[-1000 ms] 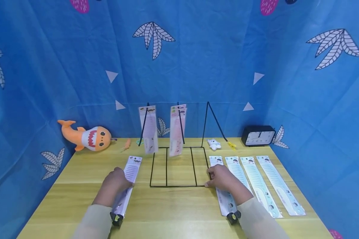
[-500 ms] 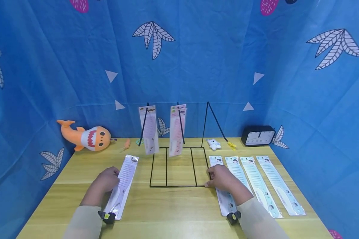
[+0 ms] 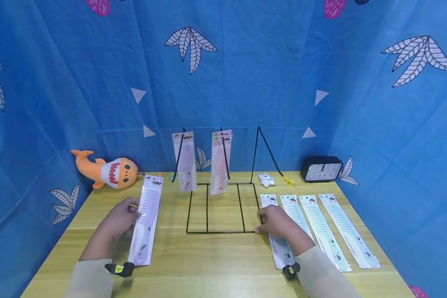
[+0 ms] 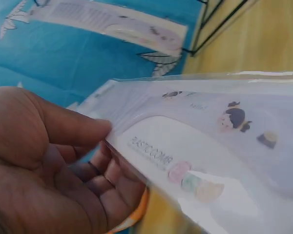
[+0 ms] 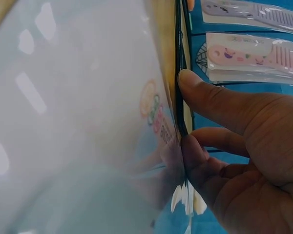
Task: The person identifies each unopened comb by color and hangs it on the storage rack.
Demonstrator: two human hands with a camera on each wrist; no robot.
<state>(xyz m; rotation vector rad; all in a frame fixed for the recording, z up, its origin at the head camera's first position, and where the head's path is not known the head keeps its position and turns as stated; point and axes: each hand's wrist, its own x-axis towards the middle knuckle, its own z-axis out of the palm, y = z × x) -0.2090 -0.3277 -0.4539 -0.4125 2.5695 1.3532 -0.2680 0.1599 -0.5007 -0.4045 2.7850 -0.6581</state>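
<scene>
My left hand [image 3: 121,216] pinches a packaged purple comb [image 3: 146,219] by its left edge, thumb on the front. The comb is raised and tilted, and its "PLASTIC COMB" print [image 4: 149,148] shows in the left wrist view. My right hand [image 3: 277,223] grips the front right corner of a black wire rack [image 3: 223,232], thumb and fingers on the wire [image 5: 179,63]. From the rack's left hook hangs another purple comb [image 3: 186,161]. Pink combs [image 3: 219,165] hang on the middle hook, one behind another. The right hook [image 3: 270,151] bears no comb.
Several packaged blue-green combs [image 3: 322,231] lie right of the rack, one partly under my right hand. An orange shark toy [image 3: 109,169] sits back left. A white bear figure [image 3: 266,180] and a black clock [image 3: 321,169] stand behind. Blue cloth [image 3: 223,82] encloses the table [image 3: 223,269].
My left hand has lifted the purple comb off the table and moved it left and up, turning it more upright. The right hand stays on the rack.
</scene>
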